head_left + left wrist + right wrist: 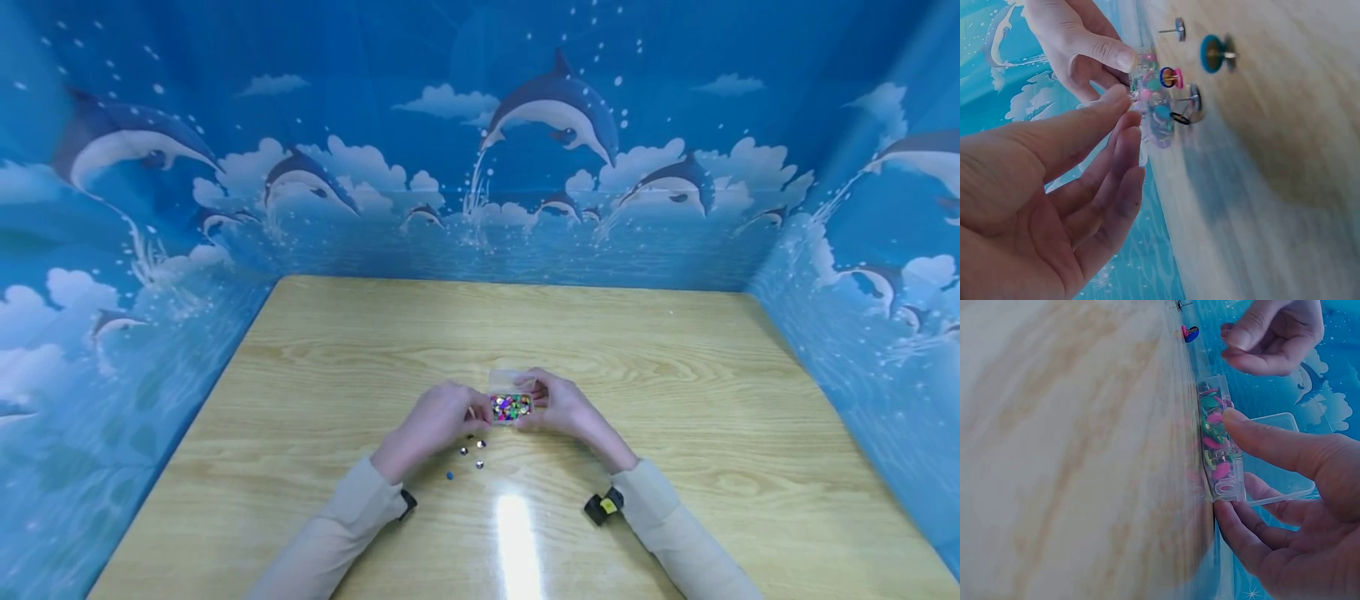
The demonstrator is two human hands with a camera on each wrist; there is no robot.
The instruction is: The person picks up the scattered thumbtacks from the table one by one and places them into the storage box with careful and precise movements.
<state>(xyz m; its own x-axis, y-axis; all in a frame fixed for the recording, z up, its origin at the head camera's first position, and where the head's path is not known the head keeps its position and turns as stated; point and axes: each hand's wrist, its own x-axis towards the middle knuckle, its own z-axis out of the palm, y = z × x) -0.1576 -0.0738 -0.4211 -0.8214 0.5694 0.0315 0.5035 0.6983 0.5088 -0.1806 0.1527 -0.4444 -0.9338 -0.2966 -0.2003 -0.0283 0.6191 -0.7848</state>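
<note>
A small clear plastic box [1230, 484] full of multicoloured thumbtacks [512, 406] rests on the table, its hinged lid [1279, 459] swung back. My right hand [561, 407] grips the box at its right side, thumb on the near wall and fingers round the end. At the box's left end is my left hand [442, 410], thumb and fingertips drawn close together; whether a tack is between them is hidden. Several loose thumbtacks lie near that hand, among them a blue one [450, 475] and a silver one [480, 464].
The pale wood-grain table [360, 333] extends around the box on all sides. A blue dolphin-print curtain [450, 233] stands behind it and along both sides. Bright light reflects off the table between the forearms. Each wrist carries a small black device [600, 507].
</note>
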